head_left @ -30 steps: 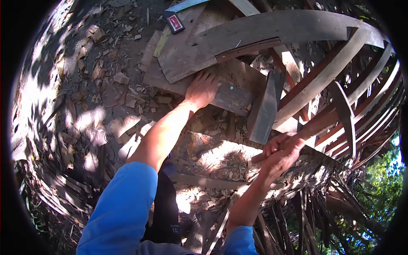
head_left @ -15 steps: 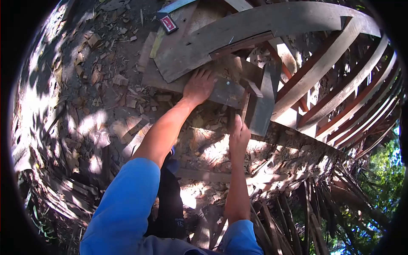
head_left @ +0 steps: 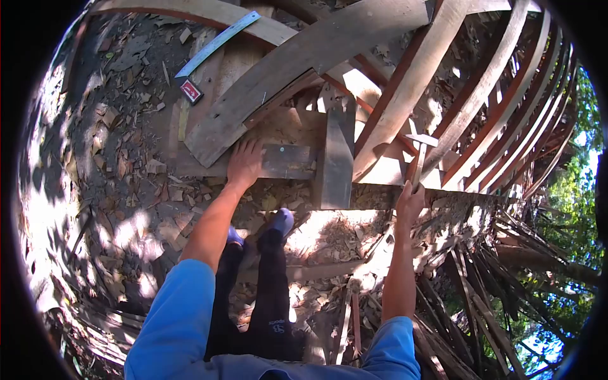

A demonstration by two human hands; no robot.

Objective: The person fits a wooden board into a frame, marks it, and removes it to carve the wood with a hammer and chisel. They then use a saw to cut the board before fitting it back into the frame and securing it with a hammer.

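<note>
My right hand [head_left: 410,201] is wrapped round the handle of a hammer [head_left: 420,152], whose metal head points up over the curved ribs. My left hand [head_left: 245,163] lies with its fingers spread on the dark plank [head_left: 288,161], beside the lower end of a wide curved timber [head_left: 304,54]. Between my hands a thick dark block [head_left: 335,152] stands across the plank's right end. A nail head or small bright spot shows on the plank.
Curved wooden ribs [head_left: 468,101] fan out at the right. A light blue strip [head_left: 218,43] and a red-and-white box [head_left: 190,90] lie at the upper left. Wood chips and leaves cover the ground [head_left: 136,190]. Loose sticks [head_left: 468,304] are heaped at the lower right.
My right hand has moved right with the hammer, away from the dark block. The view has shifted, and both feet now show. My left hand still lies on the plank.
</note>
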